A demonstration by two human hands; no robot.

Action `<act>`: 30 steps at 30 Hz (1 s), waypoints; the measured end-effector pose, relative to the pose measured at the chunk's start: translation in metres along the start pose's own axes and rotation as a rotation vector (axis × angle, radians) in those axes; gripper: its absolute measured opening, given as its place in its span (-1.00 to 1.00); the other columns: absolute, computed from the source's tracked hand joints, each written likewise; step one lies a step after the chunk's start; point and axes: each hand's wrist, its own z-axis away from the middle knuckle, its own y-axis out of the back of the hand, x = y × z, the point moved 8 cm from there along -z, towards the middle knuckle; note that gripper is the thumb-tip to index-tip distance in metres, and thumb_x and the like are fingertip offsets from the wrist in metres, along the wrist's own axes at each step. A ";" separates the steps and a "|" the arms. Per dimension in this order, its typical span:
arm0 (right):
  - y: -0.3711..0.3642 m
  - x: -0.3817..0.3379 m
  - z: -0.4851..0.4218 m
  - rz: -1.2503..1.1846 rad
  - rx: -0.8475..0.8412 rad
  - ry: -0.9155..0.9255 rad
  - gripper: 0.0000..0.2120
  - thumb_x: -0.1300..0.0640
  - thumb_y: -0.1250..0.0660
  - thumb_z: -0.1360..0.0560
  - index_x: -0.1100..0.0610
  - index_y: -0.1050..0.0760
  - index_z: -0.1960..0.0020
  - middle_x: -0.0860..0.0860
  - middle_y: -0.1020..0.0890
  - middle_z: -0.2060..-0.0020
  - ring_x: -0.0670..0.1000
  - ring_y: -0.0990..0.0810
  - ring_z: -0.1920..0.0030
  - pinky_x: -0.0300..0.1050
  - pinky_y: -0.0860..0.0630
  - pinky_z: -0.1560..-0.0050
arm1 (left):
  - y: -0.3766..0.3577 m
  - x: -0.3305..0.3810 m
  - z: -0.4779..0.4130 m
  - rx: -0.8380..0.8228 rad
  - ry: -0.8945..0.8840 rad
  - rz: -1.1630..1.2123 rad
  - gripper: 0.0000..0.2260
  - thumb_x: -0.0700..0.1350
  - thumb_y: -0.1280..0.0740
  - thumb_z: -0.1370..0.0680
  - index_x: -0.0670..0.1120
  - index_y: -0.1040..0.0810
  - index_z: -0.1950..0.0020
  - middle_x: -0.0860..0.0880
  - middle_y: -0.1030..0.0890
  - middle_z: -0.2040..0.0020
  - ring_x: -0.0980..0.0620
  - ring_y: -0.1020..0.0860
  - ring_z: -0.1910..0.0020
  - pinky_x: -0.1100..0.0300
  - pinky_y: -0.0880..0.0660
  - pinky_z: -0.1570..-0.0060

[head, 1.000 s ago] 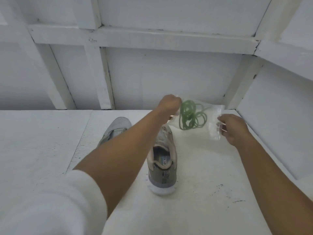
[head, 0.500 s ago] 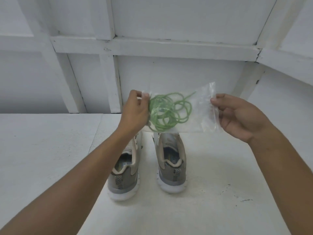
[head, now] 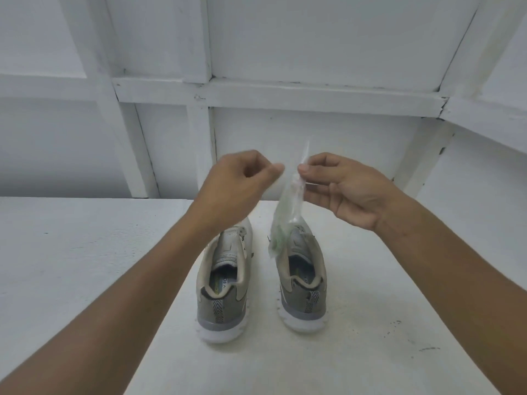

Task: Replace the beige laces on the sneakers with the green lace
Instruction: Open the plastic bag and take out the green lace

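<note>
Two grey-and-beige sneakers stand side by side on the white surface, heels toward me: the left sneaker (head: 225, 283) and the right sneaker (head: 302, 280). A clear plastic bag (head: 285, 215) with the green lace (head: 278, 238) bunched at its bottom hangs above the right sneaker. My right hand (head: 345, 189) pinches the bag's top between thumb and fingers. My left hand (head: 242, 178) hovers just left of the bag with curled fingers; motion blur hides whether its fingertips touch the bag. The beige laces are mostly hidden behind my left wrist and the bag.
The sneakers stand on a white painted surface (head: 85, 266) with a few dark specks at the right. A white wall with raised beams (head: 285, 92) rises close behind, and a side wall (head: 490, 172) closes the right.
The bag, held stretched flat between both hands, now hangs vertically from my right hand. My left hand has let go of its end and moved beside the bag's top.
</note>
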 end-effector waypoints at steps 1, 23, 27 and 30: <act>-0.002 0.000 0.000 0.008 0.004 -0.001 -0.87 0.29 -0.42 -0.35 0.18 -0.51 0.14 0.06 -0.63 0.26 0.02 -0.66 0.25 -0.16 -0.63 0.15 | -0.007 0.008 0.007 -0.080 -0.031 -0.040 -0.77 0.14 -0.36 -0.52 0.00 -0.60 0.19 0.04 -0.60 0.31 0.10 -0.51 0.34 0.12 -0.49 0.21; -0.052 -0.023 0.023 0.240 -0.067 0.078 -0.86 0.32 -0.36 -0.49 0.35 -0.57 -0.02 0.16 -0.68 0.16 0.05 -0.69 0.18 -0.15 -0.63 0.11 | 0.019 0.032 0.030 -0.018 0.006 -0.046 -0.82 0.00 -0.36 -0.48 -0.06 -0.61 0.26 0.00 -0.55 0.40 0.13 -0.47 0.40 0.07 -0.48 0.27; -0.055 -0.025 0.026 0.334 -0.096 0.086 -0.82 0.30 -0.37 -0.49 0.39 -0.58 -0.04 0.22 -0.69 0.13 0.10 -0.70 0.12 -0.14 -0.63 0.08 | 0.021 0.031 0.034 -0.030 0.017 0.003 -0.73 0.11 -0.31 -0.40 -0.08 -0.63 0.20 -0.14 -0.64 0.22 -0.14 -0.60 0.19 -0.09 -0.56 0.05; -0.055 -0.025 0.027 0.436 -0.088 0.095 -0.84 0.26 -0.41 -0.46 0.36 -0.62 0.03 0.24 -0.69 0.14 0.08 -0.69 0.16 -0.15 -0.63 0.09 | 0.021 0.029 0.033 -0.043 0.029 0.031 -0.70 0.14 -0.31 -0.38 -0.10 -0.61 0.20 -0.18 -0.64 0.21 -0.24 -0.59 0.14 -0.20 -0.56 0.02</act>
